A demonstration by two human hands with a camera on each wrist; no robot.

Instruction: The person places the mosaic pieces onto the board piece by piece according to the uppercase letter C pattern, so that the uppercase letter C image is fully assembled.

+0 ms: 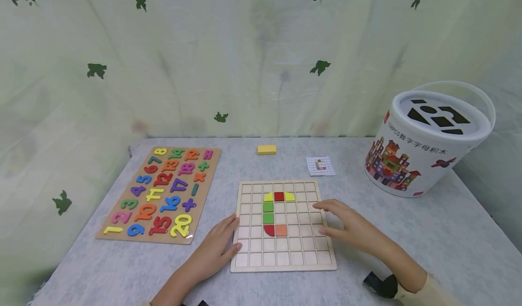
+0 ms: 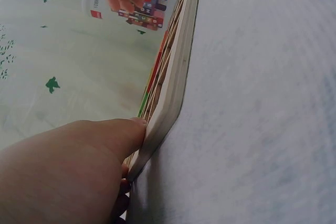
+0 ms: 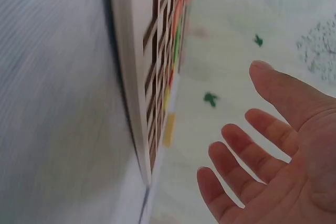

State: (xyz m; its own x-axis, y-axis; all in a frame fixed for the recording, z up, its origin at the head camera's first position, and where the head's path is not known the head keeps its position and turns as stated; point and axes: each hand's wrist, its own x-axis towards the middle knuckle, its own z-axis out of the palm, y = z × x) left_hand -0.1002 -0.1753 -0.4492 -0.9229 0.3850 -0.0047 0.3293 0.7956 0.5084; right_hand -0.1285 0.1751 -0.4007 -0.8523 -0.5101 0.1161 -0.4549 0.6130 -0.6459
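Observation:
A wooden grid board (image 1: 302, 257) lies on the table in front of me. Set in its cells is a C-like shape: a red square (image 1: 279, 196) between two yellow rounded pieces, two green squares (image 1: 268, 212) below, then a red rounded piece (image 1: 269, 230) and an orange square (image 1: 281, 230). My left hand (image 1: 214, 249) rests at the board's left edge, its thumb touching the rim in the left wrist view. Over the right edge hovers my right hand (image 1: 350, 224), fingers spread and apart from the board in the right wrist view, holding nothing.
Behind the grid board are a yellow block (image 1: 267, 150) and a small card (image 1: 321, 166) printed with a coloured shape on a grid. A white bucket (image 1: 408, 161) with shaped holes in its lid stands at right. To the left lies a number puzzle board (image 1: 140, 195).

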